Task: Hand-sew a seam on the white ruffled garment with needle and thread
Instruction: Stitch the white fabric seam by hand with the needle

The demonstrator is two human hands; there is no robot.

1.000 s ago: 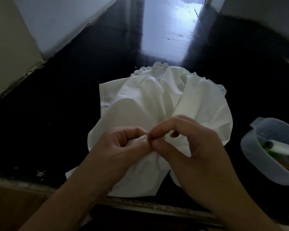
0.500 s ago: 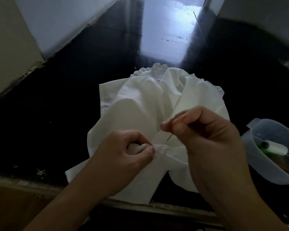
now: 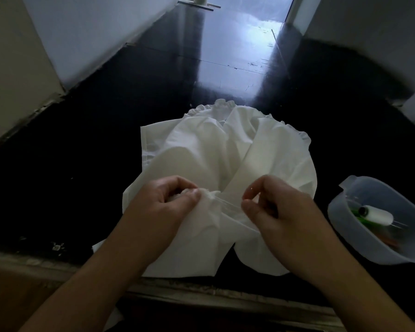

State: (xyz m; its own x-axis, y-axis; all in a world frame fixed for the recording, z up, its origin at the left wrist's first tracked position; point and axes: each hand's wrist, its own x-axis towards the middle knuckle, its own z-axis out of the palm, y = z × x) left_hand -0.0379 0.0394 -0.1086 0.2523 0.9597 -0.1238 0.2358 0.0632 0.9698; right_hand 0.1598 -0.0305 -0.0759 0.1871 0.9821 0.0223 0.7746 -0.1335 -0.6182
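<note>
A: Delta from half a second back: right hand (image 3: 285, 212) has dropped from up over the cloth to level with the left hand (image 3: 163, 207), off to the garment's right side. The needle showed under its fingertips then; can't make it out now.

B: Right hand state?

A: Thumb and forefinger curled toward each other with a small gap, other fingers folded in. Whether they're pinching needle or thread, cannot tell (too dim, too small). A faint taut pull in the fabric runs from the bunched spot toward that hand.

B: Left?

A: Clenched on a gathered wad of the white ruffled garment (image 3: 225, 159), thumb pressing the wad against the curled fingers. Same grip as before.

B: Garment position?

A: Spread on the black floor (image 3: 82, 152), near edge draped over the step lip (image 3: 201, 291) in front of the person. Ruffled hem on the far side, away from the hands.

B: Anything else?

A: Translucent plastic tub (image 3: 340, 224) on the floor right of the garment, apart from it. Inside: a white thread spool (image 3: 376, 213) lying on its side, something green beneath it. White walls left of the garment and beyond it.
</note>
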